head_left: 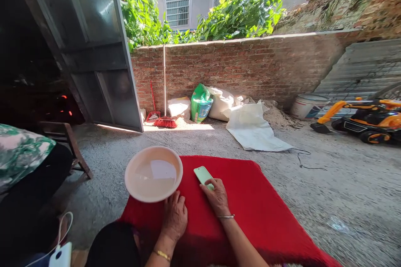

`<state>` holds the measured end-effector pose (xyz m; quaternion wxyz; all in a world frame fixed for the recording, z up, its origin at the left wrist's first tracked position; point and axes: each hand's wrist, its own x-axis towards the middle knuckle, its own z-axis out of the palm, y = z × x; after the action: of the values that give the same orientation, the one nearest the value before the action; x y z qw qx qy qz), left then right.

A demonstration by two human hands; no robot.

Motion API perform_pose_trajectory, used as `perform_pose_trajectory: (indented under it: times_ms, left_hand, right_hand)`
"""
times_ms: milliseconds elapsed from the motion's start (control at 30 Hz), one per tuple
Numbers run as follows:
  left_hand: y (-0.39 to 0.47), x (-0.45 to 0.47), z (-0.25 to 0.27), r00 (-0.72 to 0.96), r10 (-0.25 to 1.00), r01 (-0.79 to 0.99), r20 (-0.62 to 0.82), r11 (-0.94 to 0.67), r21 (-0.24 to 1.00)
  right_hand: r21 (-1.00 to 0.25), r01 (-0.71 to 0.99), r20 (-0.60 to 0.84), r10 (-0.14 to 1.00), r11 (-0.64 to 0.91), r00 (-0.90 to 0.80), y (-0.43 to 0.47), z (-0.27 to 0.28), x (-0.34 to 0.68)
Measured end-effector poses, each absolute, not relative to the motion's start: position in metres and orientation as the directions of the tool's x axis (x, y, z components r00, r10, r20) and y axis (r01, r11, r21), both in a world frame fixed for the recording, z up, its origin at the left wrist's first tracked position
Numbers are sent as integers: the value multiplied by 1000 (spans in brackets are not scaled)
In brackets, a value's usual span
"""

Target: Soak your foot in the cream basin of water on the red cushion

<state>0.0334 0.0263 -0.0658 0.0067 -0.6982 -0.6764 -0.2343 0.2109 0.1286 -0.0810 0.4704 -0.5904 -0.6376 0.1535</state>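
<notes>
A pale green phone (203,176) lies on the red cloth (241,208), its far end pointing up and left. My right hand (216,195), with a silver bangle at the wrist, has its thumb and fingers closed around the phone's near end. On the left of the cloth stands a cream plastic basin (134,192) holding clear liquid with a bright reflection. My left hand (176,216) rests on the cloth just below the basin's near rim, fingers stretched toward it and holding nothing. Whether its fingertips touch the rim is hard to tell.
At the left sits another person (25,154) in a floral top, beside a wooden chair (73,146). A white device with a cable (61,254) lies lower left. Sacks (221,103), a red broom (165,122) and a toy excavator (372,121) stand beyond, near the brick wall (244,64).
</notes>
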Motion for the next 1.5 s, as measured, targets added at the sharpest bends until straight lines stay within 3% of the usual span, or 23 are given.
perform_pose_trajectory:
  times_ms: [1500]
  left_hand:
    - [21,32,-60,-1,944,953,330,-100,287]
  right_hand:
    - [-639,723,428,902,261,52,120,-80,209]
